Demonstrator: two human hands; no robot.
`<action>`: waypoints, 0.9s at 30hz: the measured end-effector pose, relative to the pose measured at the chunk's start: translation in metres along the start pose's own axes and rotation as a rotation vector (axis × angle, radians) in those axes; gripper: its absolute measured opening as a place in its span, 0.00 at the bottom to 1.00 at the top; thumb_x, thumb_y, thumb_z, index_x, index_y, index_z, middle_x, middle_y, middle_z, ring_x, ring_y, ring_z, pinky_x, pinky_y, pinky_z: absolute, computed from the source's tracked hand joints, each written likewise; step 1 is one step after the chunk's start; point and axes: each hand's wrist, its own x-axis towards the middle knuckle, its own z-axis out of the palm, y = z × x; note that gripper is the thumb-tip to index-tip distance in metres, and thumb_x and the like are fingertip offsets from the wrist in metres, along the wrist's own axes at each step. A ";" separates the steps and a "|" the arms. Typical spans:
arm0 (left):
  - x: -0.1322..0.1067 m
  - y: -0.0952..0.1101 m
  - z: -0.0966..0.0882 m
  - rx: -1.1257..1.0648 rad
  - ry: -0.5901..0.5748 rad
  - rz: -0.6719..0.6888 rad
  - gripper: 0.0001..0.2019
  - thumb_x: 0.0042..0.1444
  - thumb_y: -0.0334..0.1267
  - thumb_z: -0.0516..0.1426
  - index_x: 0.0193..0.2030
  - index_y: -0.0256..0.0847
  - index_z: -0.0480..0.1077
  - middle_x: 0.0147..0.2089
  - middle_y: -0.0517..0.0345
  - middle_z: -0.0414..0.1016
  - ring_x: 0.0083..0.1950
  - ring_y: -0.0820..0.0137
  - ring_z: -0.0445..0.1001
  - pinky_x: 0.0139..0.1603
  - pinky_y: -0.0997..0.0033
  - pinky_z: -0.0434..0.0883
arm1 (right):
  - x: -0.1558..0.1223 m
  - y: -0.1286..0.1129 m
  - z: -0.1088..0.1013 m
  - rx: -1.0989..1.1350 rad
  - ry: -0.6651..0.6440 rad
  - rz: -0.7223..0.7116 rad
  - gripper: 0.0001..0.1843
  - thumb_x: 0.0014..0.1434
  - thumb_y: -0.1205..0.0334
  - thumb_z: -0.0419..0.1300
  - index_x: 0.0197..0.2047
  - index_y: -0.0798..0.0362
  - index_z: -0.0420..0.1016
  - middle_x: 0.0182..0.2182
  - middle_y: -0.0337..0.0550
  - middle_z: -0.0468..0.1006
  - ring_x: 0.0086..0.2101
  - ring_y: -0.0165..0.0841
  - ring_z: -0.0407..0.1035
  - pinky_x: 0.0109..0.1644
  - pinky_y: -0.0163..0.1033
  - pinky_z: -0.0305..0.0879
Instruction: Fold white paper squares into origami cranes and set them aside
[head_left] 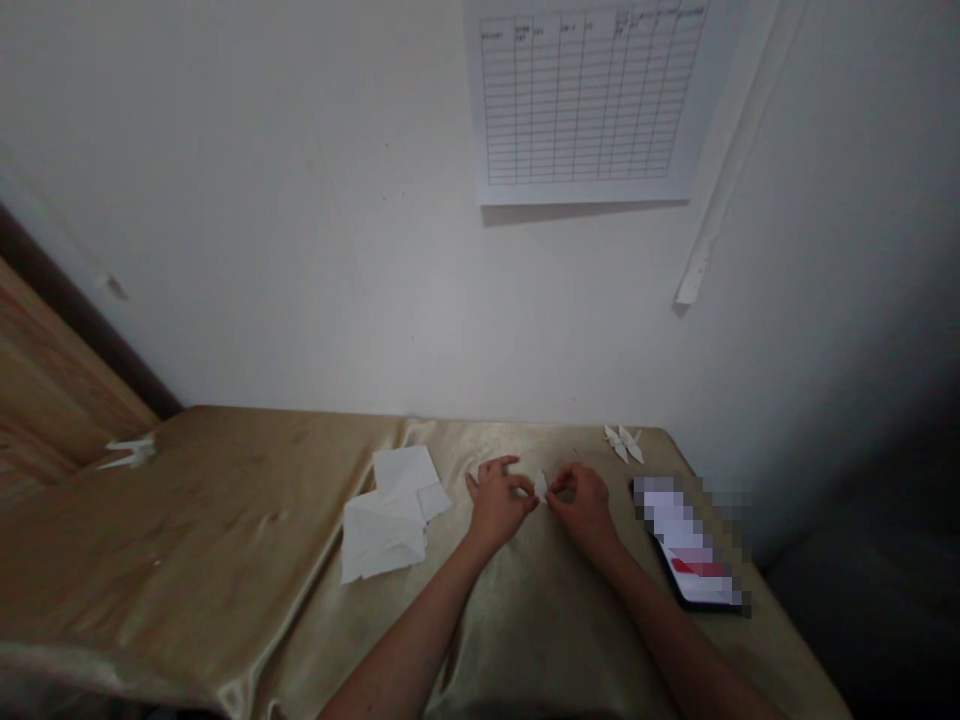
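Both my hands rest near the back of a table covered in shiny tan cloth [225, 540]. My left hand [496, 500] and my right hand [579, 502] face each other, fingers curled in a pinch on a small folded piece of white paper [540, 486] held between their fingertips just above the cloth. The paper is tiny and its shape is hard to make out.
A loose pile of white paper sheets [390, 515] lies left of my hands. Folded white paper figures [624, 443] sit at the back right corner. A phone [694, 545] lies to the right. Another white folded piece [131, 452] sits far left. The wall carries a printed table sheet [589, 95].
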 end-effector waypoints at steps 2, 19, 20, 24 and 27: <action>-0.001 0.000 0.001 0.026 -0.022 0.007 0.02 0.51 0.38 0.69 0.31 0.51 0.82 0.66 0.60 0.72 0.71 0.51 0.61 0.73 0.25 0.41 | -0.002 -0.002 0.001 -0.063 -0.007 -0.004 0.08 0.50 0.63 0.63 0.36 0.48 0.70 0.35 0.41 0.80 0.44 0.44 0.71 0.59 0.51 0.58; 0.003 -0.004 0.004 0.086 -0.038 -0.015 0.07 0.51 0.42 0.70 0.38 0.53 0.82 0.67 0.56 0.69 0.72 0.51 0.60 0.75 0.31 0.40 | -0.003 -0.004 0.002 -0.165 -0.031 -0.056 0.06 0.55 0.64 0.62 0.38 0.46 0.74 0.39 0.43 0.81 0.50 0.46 0.67 0.64 0.56 0.50; 0.002 -0.004 0.004 0.084 -0.038 -0.014 0.08 0.51 0.42 0.71 0.39 0.54 0.82 0.67 0.55 0.69 0.72 0.51 0.60 0.75 0.31 0.40 | -0.003 -0.005 0.002 -0.166 -0.032 -0.056 0.06 0.55 0.64 0.62 0.38 0.46 0.74 0.39 0.42 0.81 0.49 0.46 0.67 0.64 0.56 0.50; 0.003 -0.002 0.004 0.051 -0.028 -0.021 0.07 0.53 0.45 0.70 0.40 0.54 0.82 0.65 0.56 0.72 0.71 0.52 0.62 0.75 0.30 0.40 | -0.002 -0.006 0.002 -0.152 -0.017 -0.036 0.07 0.53 0.65 0.63 0.37 0.47 0.73 0.38 0.43 0.81 0.48 0.45 0.68 0.61 0.53 0.54; 0.004 -0.003 0.003 0.028 -0.028 -0.030 0.03 0.54 0.43 0.69 0.36 0.53 0.83 0.65 0.58 0.73 0.70 0.53 0.63 0.75 0.32 0.40 | -0.003 -0.005 0.002 -0.122 -0.018 -0.022 0.08 0.52 0.65 0.63 0.38 0.47 0.73 0.38 0.43 0.81 0.46 0.43 0.70 0.58 0.49 0.57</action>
